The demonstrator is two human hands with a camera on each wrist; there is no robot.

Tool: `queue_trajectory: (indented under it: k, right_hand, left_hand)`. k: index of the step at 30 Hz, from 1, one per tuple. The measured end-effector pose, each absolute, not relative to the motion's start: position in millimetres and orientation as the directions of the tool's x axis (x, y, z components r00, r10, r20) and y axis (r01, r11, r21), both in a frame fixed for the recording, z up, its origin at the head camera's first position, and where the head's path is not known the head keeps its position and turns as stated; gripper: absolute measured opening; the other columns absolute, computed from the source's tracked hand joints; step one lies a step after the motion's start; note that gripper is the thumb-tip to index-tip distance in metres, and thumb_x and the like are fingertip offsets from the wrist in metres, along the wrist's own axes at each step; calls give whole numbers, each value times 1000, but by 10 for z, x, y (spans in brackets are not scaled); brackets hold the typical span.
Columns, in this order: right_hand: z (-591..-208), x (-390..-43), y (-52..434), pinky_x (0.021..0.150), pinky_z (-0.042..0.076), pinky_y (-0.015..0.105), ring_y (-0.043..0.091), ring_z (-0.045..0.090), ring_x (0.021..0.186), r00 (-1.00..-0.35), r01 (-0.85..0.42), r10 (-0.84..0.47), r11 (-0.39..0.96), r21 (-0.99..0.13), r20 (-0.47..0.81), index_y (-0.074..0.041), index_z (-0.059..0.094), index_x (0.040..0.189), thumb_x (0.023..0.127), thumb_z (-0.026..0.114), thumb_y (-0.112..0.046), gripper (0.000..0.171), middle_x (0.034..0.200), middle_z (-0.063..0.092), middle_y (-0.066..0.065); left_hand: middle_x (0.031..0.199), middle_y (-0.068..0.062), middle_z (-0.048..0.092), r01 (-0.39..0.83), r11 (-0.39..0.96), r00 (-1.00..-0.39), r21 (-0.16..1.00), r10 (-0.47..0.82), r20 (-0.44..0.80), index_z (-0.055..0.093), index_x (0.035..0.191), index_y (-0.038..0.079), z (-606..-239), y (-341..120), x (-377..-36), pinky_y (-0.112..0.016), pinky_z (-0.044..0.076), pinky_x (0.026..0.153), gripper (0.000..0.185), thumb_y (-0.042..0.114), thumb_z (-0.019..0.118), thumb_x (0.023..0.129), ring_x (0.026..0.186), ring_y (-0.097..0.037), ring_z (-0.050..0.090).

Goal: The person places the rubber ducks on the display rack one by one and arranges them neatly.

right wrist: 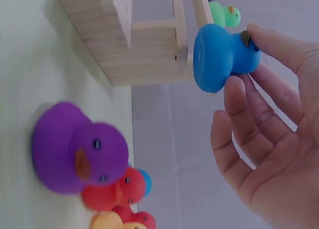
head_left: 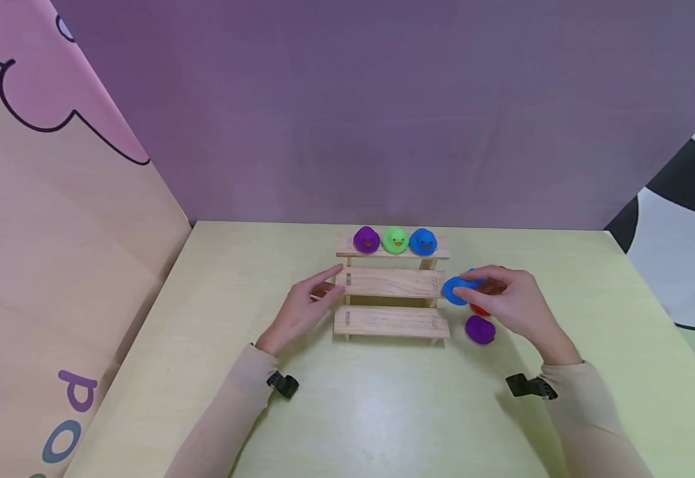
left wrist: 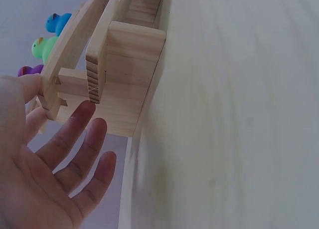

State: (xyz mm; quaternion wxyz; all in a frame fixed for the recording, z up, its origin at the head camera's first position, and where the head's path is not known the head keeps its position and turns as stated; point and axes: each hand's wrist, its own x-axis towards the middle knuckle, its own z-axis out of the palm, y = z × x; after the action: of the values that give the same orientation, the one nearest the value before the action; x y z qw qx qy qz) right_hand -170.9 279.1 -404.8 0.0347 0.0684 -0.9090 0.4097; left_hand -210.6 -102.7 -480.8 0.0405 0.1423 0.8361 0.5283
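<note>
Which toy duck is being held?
The blue duck pinched in the right hand; no other is held, and three ducks sit on the top shelf.

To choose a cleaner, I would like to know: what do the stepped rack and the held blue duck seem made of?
Stepped rack: pale wood, matte, seemingly unvarnished; grain lines show. Held blue duck: probably rubber or soft vinyl, satin; smooth, moulded-looking surface.

The held duck is blue, the rack grained tan

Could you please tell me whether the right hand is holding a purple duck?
No, the right hand pinches a blue duck, while the nearest purple duck sits on the table.
</note>
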Motion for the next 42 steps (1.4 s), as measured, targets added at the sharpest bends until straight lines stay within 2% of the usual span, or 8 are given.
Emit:
queue_trajectory:
  k: [6,9,23,34,42]
  right_hand:
    - [-4056,-1757,2611,64,54,27,12,70,74,-982,-189,-104,623,-759,158,-15,82,112,91,87,-35,30,87,76,2]
    - [-4058,-1775,2505,66,53,26,9,69,77,-979,-202,-98,621,-757,181,-17,83,110,90,88,-36,29,90,76,3]
    - [-4173,-1905,2179,70,57,26,17,70,83,-966,-259,-139,542,-799,218,-16,83,113,91,87,-36,30,111,79,6]
    - [-4236,-1972,1941,69,57,26,21,70,84,-963,-268,-132,536,-800,235,-15,82,113,92,86,-35,30,104,79,7]
    - [-4272,-1986,1773,73,56,24,23,69,88,-968,-251,-116,528,-811,224,-15,82,116,93,85,-36,32,108,80,7]
  left_hand:
    - [120,-3,78,196,403,-957,894,277,84,55,157,35,-4810,-1037,-2113,-34,59,85,51,44,63,107,104,-19,70]
    - [120,-3,79,192,407,-958,893,274,82,55,156,37,-4810,-1041,-2114,-34,59,85,50,45,63,107,104,-19,70]
    - [121,-3,78,192,403,-957,895,279,80,54,157,35,-4840,-1042,-2131,-35,59,86,51,46,62,108,105,-19,70]
    - [122,-4,78,190,401,-957,896,279,78,54,158,32,-4816,-1022,-2126,-36,59,86,52,44,63,108,106,-19,70]
    - [122,-2,78,184,405,-960,896,271,74,54,156,39,-4828,-1017,-2115,-33,60,85,50,45,63,108,105,-18,70]
